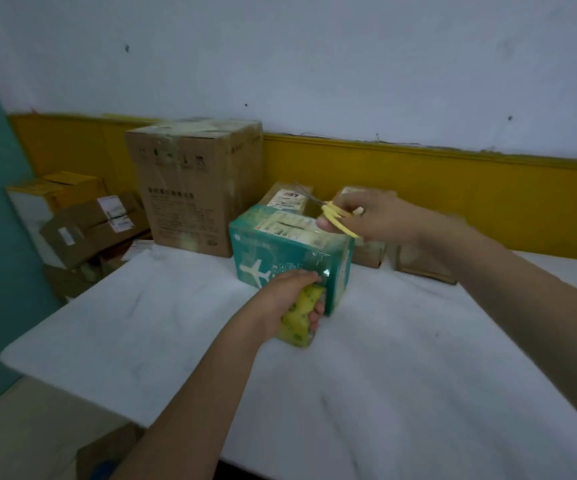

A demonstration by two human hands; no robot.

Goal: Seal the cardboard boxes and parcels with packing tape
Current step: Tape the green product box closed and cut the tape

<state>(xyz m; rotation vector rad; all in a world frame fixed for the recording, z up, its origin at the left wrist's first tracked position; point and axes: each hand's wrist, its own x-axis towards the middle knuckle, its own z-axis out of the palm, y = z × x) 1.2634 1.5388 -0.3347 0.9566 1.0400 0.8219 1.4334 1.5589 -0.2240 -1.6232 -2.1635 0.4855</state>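
The left hand (289,299) is curling its fingers round a roll of packing tape (299,318), glossy and yellow-printed, and is holding it against the near face of the teal box (273,247) at centre frame. The right hand (380,218), just right of centre above the box's top right edge, is gripping a pair of scissors (337,214) by their yellow plastic handles. The thin metal blades are pointing up and left, and blur is hiding how far apart they are.

A shiny clear strip (320,263) is seemingly running from the roll up the box's near right corner, so I judge that this box is being taped and the cut is coming next.

The teal box is showing a white aeroplane print and paper labels on top, and is sitting on a matte, smudged white table (401,375). Behind it, left of centre, a tall brown carton (190,188) is already wearing pale tape across its top. Small brown parcels (289,199) are lying behind, and more boxes (89,220) are piling up at the left edge. Whether those are sealed I cannot tell.
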